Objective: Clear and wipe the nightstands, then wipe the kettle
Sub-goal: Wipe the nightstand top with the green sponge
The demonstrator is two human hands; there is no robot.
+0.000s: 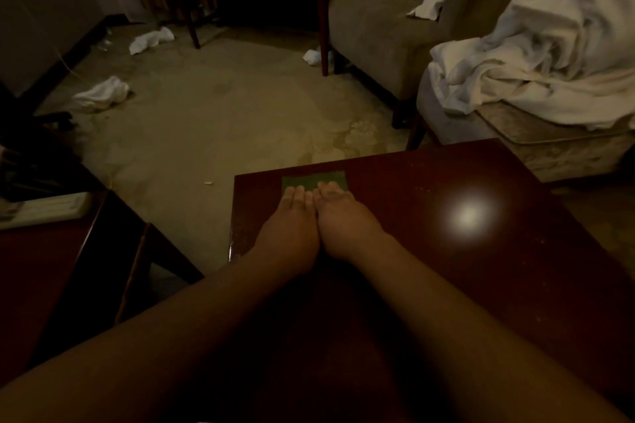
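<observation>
Dim light is falling over a carpeted room where a dark red wooden nightstand [464,268] is filling the lower right, a bright lamp reflection [468,215] glowing on its polished top. Both hands are lying flat side by side near the far left corner: the left hand [288,227] and the right hand [343,220] are touching along their inner edges, fingers straight and close together, pressing down on a green cloth [314,180]. Only the cloth's far strip is showing beyond the fingertips (the rest is hidden under the hands). White towels [103,94] are lying scattered on the carpet, an armchair [388,31] is standing beyond, and rumpled white bedding [549,55] is heaping on a bed at right
</observation>
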